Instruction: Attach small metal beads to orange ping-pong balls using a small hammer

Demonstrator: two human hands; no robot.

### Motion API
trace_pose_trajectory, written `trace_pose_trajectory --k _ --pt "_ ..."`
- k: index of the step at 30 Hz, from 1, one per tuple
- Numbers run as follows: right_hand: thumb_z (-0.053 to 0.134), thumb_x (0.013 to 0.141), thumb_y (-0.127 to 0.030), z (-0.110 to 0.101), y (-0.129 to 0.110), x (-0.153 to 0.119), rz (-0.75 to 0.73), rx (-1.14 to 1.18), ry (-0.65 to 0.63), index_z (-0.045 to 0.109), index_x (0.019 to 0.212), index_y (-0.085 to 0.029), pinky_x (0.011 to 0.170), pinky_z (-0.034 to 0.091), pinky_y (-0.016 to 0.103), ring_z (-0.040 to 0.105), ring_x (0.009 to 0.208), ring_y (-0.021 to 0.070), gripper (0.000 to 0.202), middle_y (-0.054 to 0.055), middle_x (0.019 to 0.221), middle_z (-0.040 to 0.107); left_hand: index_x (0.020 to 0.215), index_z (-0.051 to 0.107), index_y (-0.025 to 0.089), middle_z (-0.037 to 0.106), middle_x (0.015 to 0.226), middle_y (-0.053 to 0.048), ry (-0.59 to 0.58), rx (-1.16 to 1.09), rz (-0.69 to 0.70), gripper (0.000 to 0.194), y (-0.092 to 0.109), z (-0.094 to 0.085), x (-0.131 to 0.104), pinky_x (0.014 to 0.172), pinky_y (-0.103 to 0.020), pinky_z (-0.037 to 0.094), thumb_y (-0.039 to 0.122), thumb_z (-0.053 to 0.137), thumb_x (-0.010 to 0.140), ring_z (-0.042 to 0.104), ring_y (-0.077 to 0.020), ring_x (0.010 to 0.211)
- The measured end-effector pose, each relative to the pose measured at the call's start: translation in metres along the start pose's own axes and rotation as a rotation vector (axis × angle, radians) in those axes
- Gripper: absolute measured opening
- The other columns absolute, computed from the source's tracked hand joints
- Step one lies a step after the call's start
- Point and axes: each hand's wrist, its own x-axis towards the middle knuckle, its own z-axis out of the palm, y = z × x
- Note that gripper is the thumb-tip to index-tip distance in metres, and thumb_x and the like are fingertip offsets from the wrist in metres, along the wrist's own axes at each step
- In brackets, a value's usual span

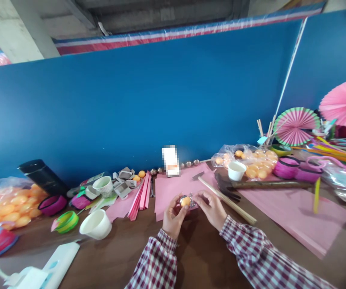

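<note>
My left hand [173, 216], near the middle of the table, is closed around an orange ping-pong ball [185, 201] with a shiny silver part on its upper left side. Just to the right, my right hand [210, 205] has its thumb and fingertips pinched together beside a cluster of small silver pieces [192, 200]. Whatever sits between those right fingertips is too small to make out. Under and behind both hands lie pink paper sheets [168, 194]. A hammer with a pale wooden handle [227, 200] rests close to my right wrist.
Bags of orange balls stand left [13, 206] and right [258, 162]. White cups [96, 224] [237, 171], a black cylinder [43, 178] and a power strip [60, 261] are around. Silver balls [196, 162] line the blue partition [160, 100]. A dark-headed hammer [269, 184] lies right.
</note>
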Motion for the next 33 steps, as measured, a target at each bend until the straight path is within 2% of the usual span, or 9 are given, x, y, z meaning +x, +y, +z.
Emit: trace_pose_trajectory --k 4,9,12,17,24,28,33 --pt "0.052 0.073 -0.039 0.0025 0.0033 0.0001 0.124 0.156 -0.036 0.057 0.072 -0.015 0.049 0.038 0.022 0.046 0.051 0.0089 0.024 -0.001 0.058 0.054 0.105 0.053 0.016 0.06 0.093 -0.008 -0.008 0.017 0.008 0.047 -0.0003 -0.0013 0.0002 0.06 -0.025 0.05 0.03 0.065 0.062 0.058 -0.0146 0.073" --pt "0.056 0.069 -0.038 0.0047 0.0018 0.0001 0.251 0.342 -0.048 0.058 0.075 -0.015 0.05 0.04 0.022 0.047 0.053 0.0081 0.025 0.0 0.065 0.057 0.105 0.053 0.017 0.057 0.102 -0.008 -0.035 0.044 -0.023 0.044 0.0044 -0.0009 -0.0019 0.065 -0.028 0.05 0.031 0.062 0.064 0.057 -0.0164 0.081" --pt "0.059 0.067 -0.036 0.0054 0.0021 -0.0001 0.237 0.364 -0.068 0.058 0.078 -0.015 0.052 0.041 0.022 0.048 0.055 0.0077 0.024 0.0 0.068 0.058 0.105 0.052 0.017 0.055 0.105 -0.008 -0.047 0.043 -0.027 0.043 0.0047 -0.0007 -0.002 0.068 -0.029 0.05 0.03 0.062 0.065 0.056 -0.0171 0.084" --pt "0.059 0.066 -0.039 0.0062 0.0047 -0.0012 0.22 0.341 -0.07 0.055 0.074 -0.016 0.051 0.04 0.022 0.046 0.053 0.0083 0.025 -0.002 0.06 0.054 0.106 0.052 0.017 0.056 0.105 -0.008 -0.047 0.037 -0.021 0.045 0.0048 -0.0007 -0.002 0.068 -0.03 0.05 0.028 0.063 0.064 0.057 -0.0168 0.083" --pt "0.056 0.069 -0.038 0.0071 0.0025 -0.0006 0.116 0.329 -0.146 0.054 0.069 -0.016 0.069 0.041 0.026 0.051 0.071 0.0123 0.022 0.001 0.073 0.057 0.107 0.052 0.018 0.055 0.109 -0.009 -0.06 0.038 -0.036 0.045 0.0054 -0.0016 -0.0021 0.069 -0.03 0.051 0.029 0.062 0.065 0.056 -0.0201 0.09" --pt "0.056 0.07 -0.036 0.0073 0.0003 -0.0014 0.128 0.343 -0.187 0.053 0.066 -0.015 0.069 0.041 0.025 0.051 0.071 0.0118 0.021 0.001 0.074 0.056 0.109 0.051 0.017 0.057 0.109 -0.009 -0.108 0.024 -0.032 0.046 0.0055 -0.0017 -0.0023 0.074 -0.033 0.049 0.028 0.061 0.066 0.055 -0.0219 0.095" --pt "0.054 0.071 -0.038 0.0068 -0.0003 -0.0026 0.151 0.311 -0.19 0.053 0.067 -0.015 0.064 0.041 0.024 0.05 0.065 0.0108 0.023 0.0 0.07 0.055 0.107 0.052 0.016 0.058 0.107 -0.01 -0.112 0.043 -0.025 0.045 0.0082 0.0006 -0.0033 0.075 -0.034 0.049 0.027 0.062 0.064 0.055 -0.0232 0.096"
